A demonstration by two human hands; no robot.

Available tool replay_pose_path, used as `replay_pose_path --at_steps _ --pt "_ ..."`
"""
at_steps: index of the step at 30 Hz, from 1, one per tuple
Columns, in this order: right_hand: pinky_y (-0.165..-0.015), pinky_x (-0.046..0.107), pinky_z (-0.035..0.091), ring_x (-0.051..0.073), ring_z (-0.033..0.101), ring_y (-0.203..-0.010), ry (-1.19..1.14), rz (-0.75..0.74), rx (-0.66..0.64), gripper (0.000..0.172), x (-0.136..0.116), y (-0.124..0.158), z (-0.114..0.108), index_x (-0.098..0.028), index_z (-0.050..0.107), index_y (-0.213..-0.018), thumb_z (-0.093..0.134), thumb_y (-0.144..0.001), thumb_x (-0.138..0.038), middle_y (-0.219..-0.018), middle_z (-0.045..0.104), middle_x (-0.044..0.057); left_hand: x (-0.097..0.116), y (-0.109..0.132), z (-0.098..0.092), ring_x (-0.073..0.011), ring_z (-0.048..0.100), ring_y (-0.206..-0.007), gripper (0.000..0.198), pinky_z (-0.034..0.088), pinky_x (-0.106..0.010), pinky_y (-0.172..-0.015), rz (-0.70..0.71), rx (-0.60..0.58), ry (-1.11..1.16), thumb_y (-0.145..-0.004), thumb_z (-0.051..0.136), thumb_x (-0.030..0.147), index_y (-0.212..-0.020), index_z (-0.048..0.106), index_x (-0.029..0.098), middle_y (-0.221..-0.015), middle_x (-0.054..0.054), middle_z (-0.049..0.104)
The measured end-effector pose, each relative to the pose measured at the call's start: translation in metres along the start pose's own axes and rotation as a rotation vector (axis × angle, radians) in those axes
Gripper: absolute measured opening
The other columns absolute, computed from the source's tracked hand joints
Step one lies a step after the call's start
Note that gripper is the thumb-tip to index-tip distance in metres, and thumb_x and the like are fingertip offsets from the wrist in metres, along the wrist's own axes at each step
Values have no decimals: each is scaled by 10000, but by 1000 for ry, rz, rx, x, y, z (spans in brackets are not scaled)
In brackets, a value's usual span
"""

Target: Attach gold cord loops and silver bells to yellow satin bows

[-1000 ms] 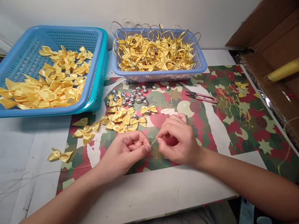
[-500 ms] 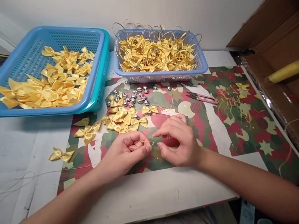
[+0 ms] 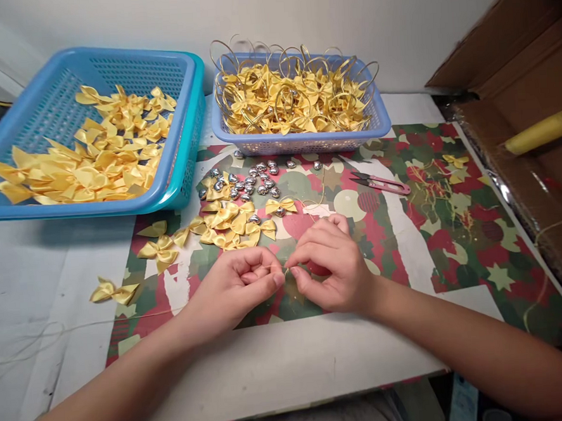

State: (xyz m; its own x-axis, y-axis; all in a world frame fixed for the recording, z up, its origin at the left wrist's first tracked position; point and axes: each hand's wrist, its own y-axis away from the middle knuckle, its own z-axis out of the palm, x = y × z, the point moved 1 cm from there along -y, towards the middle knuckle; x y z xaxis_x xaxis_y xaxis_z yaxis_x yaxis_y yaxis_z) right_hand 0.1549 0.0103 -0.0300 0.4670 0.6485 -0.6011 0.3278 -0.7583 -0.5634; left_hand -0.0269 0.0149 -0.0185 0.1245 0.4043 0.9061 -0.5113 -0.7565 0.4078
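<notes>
My left hand (image 3: 238,284) and my right hand (image 3: 329,265) meet over the patterned paper mat (image 3: 420,227), both pinched on a thin gold thread (image 3: 285,271) between their fingertips. The fingers of each hand are curled closed. Just beyond them lie a small pile of yellow satin bows (image 3: 229,223) and a cluster of silver heart beads (image 3: 248,182). The thread's far end is too fine to follow.
A large blue basket (image 3: 182,146) of plain yellow bows stands at the back left. A smaller lilac basket (image 3: 300,141) holds bows with gold loops. Pink thread snips (image 3: 381,182) lie right of the beads. An open cardboard box (image 3: 516,94) with a yellow roll fills the right side.
My right hand's fingertips have closed in toward my left hand's, so the visible stretch of thread between them is shorter. Nothing else on the table has moved.
</notes>
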Motion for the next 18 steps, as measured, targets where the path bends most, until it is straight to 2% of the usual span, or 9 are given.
replay_pose_path --at_steps 10,18 --pt "-709 345 264 120 439 -607 72 -16 7 130 0 0 -1 -181 544 -665 530 -776 -117 -589 499 -46 -1 2 -1 -62 146 -499 242 130 -175 -439 -27 -45 61 -853 650 301 -688 537 165 -523 115 222" --pt "-704 338 273 125 430 -592 77 15 29 119 0 0 -1 -190 500 -667 491 -765 -122 -602 501 -36 0 3 -1 -64 168 -507 277 147 -172 -442 -40 -35 72 -823 699 329 -675 530 166 -528 106 251"
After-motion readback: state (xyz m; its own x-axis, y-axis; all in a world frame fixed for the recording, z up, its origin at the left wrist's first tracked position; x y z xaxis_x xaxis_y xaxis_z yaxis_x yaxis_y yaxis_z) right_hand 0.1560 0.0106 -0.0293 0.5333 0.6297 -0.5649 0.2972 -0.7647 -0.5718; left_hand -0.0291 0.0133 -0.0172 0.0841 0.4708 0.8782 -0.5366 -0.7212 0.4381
